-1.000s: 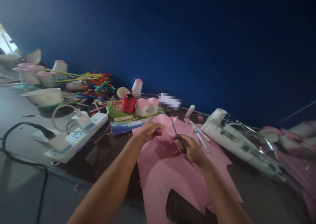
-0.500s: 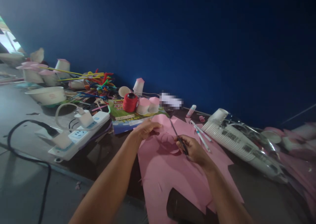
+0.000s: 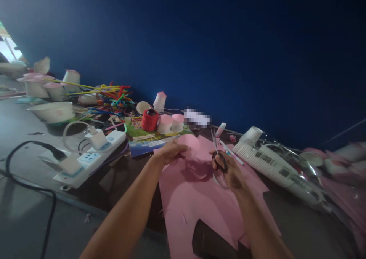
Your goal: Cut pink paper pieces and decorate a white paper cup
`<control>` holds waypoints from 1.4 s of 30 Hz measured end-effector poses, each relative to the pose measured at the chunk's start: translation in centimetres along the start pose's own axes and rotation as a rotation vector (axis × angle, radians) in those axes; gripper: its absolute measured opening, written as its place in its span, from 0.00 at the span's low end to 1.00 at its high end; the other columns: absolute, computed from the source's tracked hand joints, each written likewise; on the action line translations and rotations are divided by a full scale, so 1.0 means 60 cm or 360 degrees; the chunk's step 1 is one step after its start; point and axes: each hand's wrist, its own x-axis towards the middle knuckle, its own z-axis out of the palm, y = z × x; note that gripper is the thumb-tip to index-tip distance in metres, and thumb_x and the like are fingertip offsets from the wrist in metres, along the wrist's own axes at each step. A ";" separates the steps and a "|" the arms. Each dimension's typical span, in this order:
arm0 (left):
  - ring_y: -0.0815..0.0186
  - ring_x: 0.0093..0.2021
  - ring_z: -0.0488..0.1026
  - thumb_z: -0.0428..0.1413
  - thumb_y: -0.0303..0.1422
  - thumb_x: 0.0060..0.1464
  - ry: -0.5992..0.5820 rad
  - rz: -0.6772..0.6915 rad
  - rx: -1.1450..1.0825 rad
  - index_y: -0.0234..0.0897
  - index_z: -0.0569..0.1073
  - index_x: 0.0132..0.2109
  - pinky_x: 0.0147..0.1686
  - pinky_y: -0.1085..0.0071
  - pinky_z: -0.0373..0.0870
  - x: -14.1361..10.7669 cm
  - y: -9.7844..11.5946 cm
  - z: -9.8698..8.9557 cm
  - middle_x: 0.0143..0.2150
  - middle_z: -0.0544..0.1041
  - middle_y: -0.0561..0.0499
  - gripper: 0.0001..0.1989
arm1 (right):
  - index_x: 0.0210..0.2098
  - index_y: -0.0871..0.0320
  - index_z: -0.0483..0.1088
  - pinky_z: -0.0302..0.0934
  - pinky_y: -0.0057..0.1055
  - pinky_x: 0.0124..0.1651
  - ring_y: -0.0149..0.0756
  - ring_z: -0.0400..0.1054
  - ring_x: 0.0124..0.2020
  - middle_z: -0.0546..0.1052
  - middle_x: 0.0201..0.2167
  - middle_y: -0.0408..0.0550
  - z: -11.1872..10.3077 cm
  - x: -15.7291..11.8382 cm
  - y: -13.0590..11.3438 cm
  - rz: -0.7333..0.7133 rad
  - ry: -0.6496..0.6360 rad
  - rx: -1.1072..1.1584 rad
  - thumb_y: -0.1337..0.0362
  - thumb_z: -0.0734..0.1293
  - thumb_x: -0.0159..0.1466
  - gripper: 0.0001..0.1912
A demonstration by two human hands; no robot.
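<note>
Pink disc (image 3: pixel 189 141) over pink sheet (image 3: pixel 177 202); left hand (image 3: pixel 170 151) at disc's left edge, fingers pinching it; scissors (image 3: pixel 216 151) right of disc, apart, long axis pointing wallward, blades parted; right hand (image 3: pixel 232 172) grips handles, fingers curled.

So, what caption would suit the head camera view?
Left hand holding a pink paper disc, right hand holding black-handled scissors, beside a red thread spool.

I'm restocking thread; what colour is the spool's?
The thread is red, best seen in the head view.

Craft workspace, pink paper (image 3: pixel 188 209), stacked cups (image 3: pixel 265 160)
</note>
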 end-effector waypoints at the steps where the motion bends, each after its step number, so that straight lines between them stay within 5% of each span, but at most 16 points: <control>1: 0.69 0.23 0.71 0.66 0.28 0.32 -0.0034 -0.0007 0.0019 0.31 0.75 0.34 0.19 0.75 0.67 0.000 -0.002 0.003 0.26 0.75 0.49 0.16 | 0.40 0.58 0.71 0.55 0.30 0.31 0.32 0.60 0.24 0.67 0.20 0.40 0.001 0.001 0.000 0.0003 0.0004 0.0009 0.49 0.66 0.62 0.18; 8: 0.66 0.26 0.74 0.68 0.32 0.36 -0.0244 -0.0037 0.0126 0.30 0.76 0.36 0.24 0.72 0.70 -0.007 -0.018 0.030 0.30 0.78 0.47 0.17 | 0.46 0.54 0.68 0.60 0.28 0.33 0.33 0.67 0.32 0.75 0.32 0.43 0.022 0.010 0.000 0.0056 0.0293 0.0126 0.59 0.75 0.50 0.26; 12: 0.66 0.26 0.73 0.67 0.31 0.39 -0.0384 -0.0040 0.0362 0.30 0.77 0.35 0.23 0.74 0.68 -0.013 -0.025 0.038 0.30 0.78 0.47 0.13 | 0.43 0.56 0.70 0.58 0.26 0.28 0.30 0.64 0.25 0.72 0.26 0.39 0.029 0.016 0.008 0.0074 0.0431 0.0124 0.61 0.75 0.47 0.24; 21: 0.68 0.28 0.73 0.69 0.39 0.41 -0.0300 0.0173 -0.0318 0.30 0.77 0.39 0.29 0.72 0.70 -0.004 -0.063 0.088 0.33 0.78 0.45 0.20 | 0.42 0.59 0.71 0.62 0.30 0.31 0.33 0.67 0.28 0.73 0.27 0.42 0.044 0.018 0.010 -0.0040 0.0971 0.0079 0.58 0.71 0.51 0.20; 30: 0.71 0.20 0.68 0.66 0.30 0.36 0.0174 0.0092 -0.0290 0.30 0.74 0.29 0.21 0.73 0.67 -0.006 -0.053 0.091 0.23 0.73 0.52 0.12 | 0.42 0.58 0.71 0.54 0.27 0.25 0.31 0.60 0.22 0.66 0.19 0.37 0.041 0.005 -0.002 0.0051 0.0543 -0.0026 0.54 0.69 0.55 0.19; 35: 0.73 0.20 0.65 0.65 0.29 0.38 0.0171 0.0180 -0.0284 0.33 0.71 0.26 0.23 0.73 0.67 0.000 -0.041 0.070 0.20 0.68 0.55 0.10 | 0.39 0.59 0.74 0.49 0.27 0.24 0.29 0.56 0.21 0.63 0.18 0.37 0.026 0.003 -0.010 0.0118 0.0224 -0.0064 0.53 0.69 0.55 0.18; 42: 0.73 0.19 0.64 0.64 0.30 0.37 0.0139 0.0142 -0.0288 0.35 0.66 0.21 0.22 0.73 0.65 0.004 -0.040 0.064 0.18 0.64 0.57 0.12 | 0.38 0.60 0.74 0.49 0.26 0.24 0.27 0.55 0.21 0.62 0.17 0.36 0.032 0.000 -0.011 0.0296 0.0045 -0.0008 0.58 0.72 0.50 0.18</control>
